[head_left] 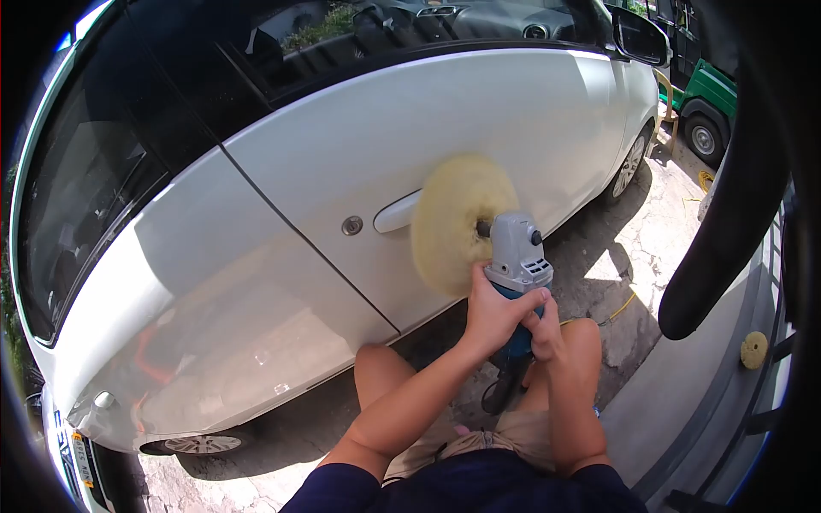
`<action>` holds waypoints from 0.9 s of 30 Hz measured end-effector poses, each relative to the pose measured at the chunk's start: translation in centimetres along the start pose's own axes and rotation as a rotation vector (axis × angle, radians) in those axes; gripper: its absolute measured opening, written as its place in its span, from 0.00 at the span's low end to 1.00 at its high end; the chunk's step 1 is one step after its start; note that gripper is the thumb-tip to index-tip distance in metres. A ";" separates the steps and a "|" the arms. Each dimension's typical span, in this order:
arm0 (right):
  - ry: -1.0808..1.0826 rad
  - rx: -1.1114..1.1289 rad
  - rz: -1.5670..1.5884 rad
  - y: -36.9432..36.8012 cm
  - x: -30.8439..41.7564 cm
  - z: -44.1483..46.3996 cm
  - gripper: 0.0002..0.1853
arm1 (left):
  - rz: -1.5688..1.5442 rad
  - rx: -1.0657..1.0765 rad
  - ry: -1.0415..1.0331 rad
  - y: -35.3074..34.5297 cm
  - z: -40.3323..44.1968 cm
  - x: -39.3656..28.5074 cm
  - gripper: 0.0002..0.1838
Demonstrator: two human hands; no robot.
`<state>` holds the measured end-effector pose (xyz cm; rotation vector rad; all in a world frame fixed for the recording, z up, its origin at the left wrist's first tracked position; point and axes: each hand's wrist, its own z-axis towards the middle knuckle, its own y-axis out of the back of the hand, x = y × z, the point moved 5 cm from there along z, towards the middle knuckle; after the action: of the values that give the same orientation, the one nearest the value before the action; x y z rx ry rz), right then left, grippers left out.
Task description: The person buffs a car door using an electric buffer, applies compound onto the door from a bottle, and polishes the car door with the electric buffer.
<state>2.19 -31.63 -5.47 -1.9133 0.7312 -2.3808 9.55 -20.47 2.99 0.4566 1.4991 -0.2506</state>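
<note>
A power polisher (pixel 518 248) with a grey head and a teal body is held in both my hands. My left hand (pixel 493 312) wraps around it just behind the grey head. Lower on the teal body, my right hand (pixel 544 327) is closed, its fingers close to the left ones. The round yellow polishing pad (pixel 462 205) looks blurred, as if spinning. It lies over the white car door (pixel 342 128) and covers part of the door handle (pixel 397 214); whether it presses on the panel I cannot tell. A keyhole (pixel 352 226) sits left of the handle.
The white car's side mirror (pixel 640 36) juts out at the upper right. A yellow cord (pixel 623 308) trails over the cracked concrete. Another round yellow pad (pixel 753 350) is at the right, near a grey ledge (pixel 684 385). Farther back stands a green vehicle (pixel 711 90).
</note>
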 end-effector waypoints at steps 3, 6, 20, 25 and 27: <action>0.049 0.021 -0.019 -1.1 -1.2 -0.7 0.51 | 0.125 -0.053 -0.004 1.8 -1.6 0.4 0.54; 0.050 0.062 -0.086 -4.0 -0.8 -2.3 0.54 | 0.033 -0.083 -0.022 4.3 -4.4 0.2 0.53; 0.185 0.188 -0.348 -10.5 1.1 -4.0 0.61 | -0.327 0.000 -0.126 10.8 -8.4 3.2 0.54; 0.232 0.217 -0.411 -11.3 0.3 -4.2 0.60 | -0.340 0.004 -0.113 11.9 -9.2 4.7 0.52; 0.246 0.239 -0.451 -11.4 0.1 -4.3 0.60 | -0.312 -0.012 -0.118 12.4 -9.6 5.9 0.51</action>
<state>1.45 -20.02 -1.99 -1.8616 -0.0041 -2.8348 6.68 -4.48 -1.28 0.1927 1.4517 -0.5049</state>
